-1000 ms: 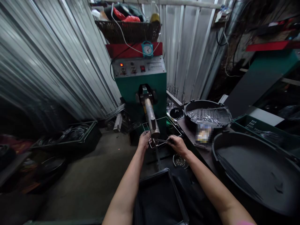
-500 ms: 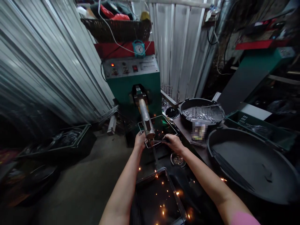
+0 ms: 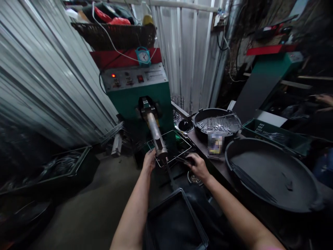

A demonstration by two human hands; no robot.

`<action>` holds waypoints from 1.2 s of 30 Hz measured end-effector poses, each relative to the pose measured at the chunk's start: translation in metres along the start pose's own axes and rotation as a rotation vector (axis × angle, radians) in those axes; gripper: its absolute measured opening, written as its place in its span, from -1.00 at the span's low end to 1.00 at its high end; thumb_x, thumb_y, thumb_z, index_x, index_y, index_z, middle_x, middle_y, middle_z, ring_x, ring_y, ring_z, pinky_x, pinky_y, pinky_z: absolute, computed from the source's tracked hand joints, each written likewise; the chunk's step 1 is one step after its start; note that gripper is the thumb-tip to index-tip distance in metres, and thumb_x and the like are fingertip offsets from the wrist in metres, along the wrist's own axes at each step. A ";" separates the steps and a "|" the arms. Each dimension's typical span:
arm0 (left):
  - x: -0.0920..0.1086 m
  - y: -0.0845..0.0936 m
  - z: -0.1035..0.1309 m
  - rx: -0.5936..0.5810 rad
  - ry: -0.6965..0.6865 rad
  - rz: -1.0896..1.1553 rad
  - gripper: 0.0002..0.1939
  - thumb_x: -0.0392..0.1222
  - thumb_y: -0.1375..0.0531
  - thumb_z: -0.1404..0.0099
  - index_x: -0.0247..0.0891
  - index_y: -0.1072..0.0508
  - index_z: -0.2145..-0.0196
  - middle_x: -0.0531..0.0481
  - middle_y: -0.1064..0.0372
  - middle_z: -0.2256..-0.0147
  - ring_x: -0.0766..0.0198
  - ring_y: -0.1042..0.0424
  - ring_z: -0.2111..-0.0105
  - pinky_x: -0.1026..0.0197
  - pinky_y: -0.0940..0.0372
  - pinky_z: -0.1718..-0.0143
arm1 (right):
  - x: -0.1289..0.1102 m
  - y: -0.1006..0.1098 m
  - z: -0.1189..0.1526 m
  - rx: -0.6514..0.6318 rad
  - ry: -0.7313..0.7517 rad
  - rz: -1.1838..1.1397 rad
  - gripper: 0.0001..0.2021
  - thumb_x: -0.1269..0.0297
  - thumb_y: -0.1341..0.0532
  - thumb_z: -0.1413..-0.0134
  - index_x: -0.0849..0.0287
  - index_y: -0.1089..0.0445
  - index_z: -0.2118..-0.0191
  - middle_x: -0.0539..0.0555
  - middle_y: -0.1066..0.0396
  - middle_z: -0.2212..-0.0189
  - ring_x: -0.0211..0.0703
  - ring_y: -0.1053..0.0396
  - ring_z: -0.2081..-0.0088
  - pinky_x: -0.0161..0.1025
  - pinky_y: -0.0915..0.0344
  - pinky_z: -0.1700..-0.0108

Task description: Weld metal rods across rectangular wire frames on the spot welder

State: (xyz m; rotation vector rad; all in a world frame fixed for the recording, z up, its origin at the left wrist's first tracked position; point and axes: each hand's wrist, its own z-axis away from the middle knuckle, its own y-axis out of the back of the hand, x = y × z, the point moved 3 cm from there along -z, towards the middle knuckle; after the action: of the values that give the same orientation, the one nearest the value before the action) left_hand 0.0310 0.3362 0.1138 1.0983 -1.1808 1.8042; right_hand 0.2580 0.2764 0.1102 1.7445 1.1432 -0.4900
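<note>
My left hand (image 3: pixel 149 160) is closed on the near left corner of a thin rectangular wire frame (image 3: pixel 190 146). The frame lies level around the lower end of the metal electrode arm (image 3: pixel 157 135) of a green welding machine (image 3: pixel 140 92). My right hand (image 3: pixel 199 167), just right of the frame, grips a slim dark two-pronged tool (image 3: pixel 183 160); its prongs point left towards the electrode tip and look slightly spread. Whether they touch the frame I cannot tell. Several stacked wire frames (image 3: pixel 192 211) rest near my lap, below both hands.
Right of me stand a large black round tray (image 3: pixel 265 173) with dark rods and a smaller tray (image 3: pixel 197 128) with metal wire pieces. A small bowl (image 3: pixel 194 177) sits under my right hand. At left is a green crate (image 3: pixel 88 156). Another person's hand (image 3: pixel 325 99) shows far right.
Flying sparks have gone. My right hand has drawn the tool back to the right, away from the electrode tip. My left hand keeps the frame. The whole view has shifted slightly.
</note>
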 end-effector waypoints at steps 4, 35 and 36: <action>0.009 -0.005 -0.003 -0.033 0.034 0.017 -0.80 -0.24 -0.26 0.18 -0.31 -0.28 0.60 0.14 -0.19 0.74 0.46 -0.18 0.76 0.38 -0.07 0.72 | 0.053 -0.024 0.083 0.186 -0.453 -0.184 -0.67 0.06 -0.16 0.13 0.20 -0.28 0.28 0.07 -0.34 0.39 -0.12 -0.30 0.30 -0.22 -0.26 0.29; -0.020 0.094 0.167 -0.010 -0.015 -0.145 -0.73 -0.07 -0.19 0.02 -0.23 -0.30 0.36 0.18 -0.17 0.72 0.56 -0.01 0.80 0.48 0.15 0.78 | 0.002 0.014 0.103 -0.115 -0.097 -0.139 -0.78 0.27 -0.11 0.02 0.18 -0.29 0.20 0.11 -0.35 0.28 -0.15 -0.31 0.21 -0.17 -0.22 0.13; -0.021 0.093 0.168 -0.025 -0.016 -0.152 -0.74 -0.08 -0.18 0.00 -0.24 -0.30 0.36 0.18 -0.17 0.72 0.56 0.00 0.80 0.48 0.15 0.78 | -0.016 0.018 0.096 -0.207 -0.012 -0.141 -0.75 0.27 -0.13 0.02 0.17 -0.28 0.16 0.11 -0.34 0.25 -0.15 -0.30 0.18 -0.18 -0.21 0.12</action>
State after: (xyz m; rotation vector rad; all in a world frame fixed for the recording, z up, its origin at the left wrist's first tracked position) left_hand 0.0024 0.1455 0.1006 1.1581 -1.0962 1.6633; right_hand 0.2810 0.1828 0.0865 1.4881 1.2682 -0.4492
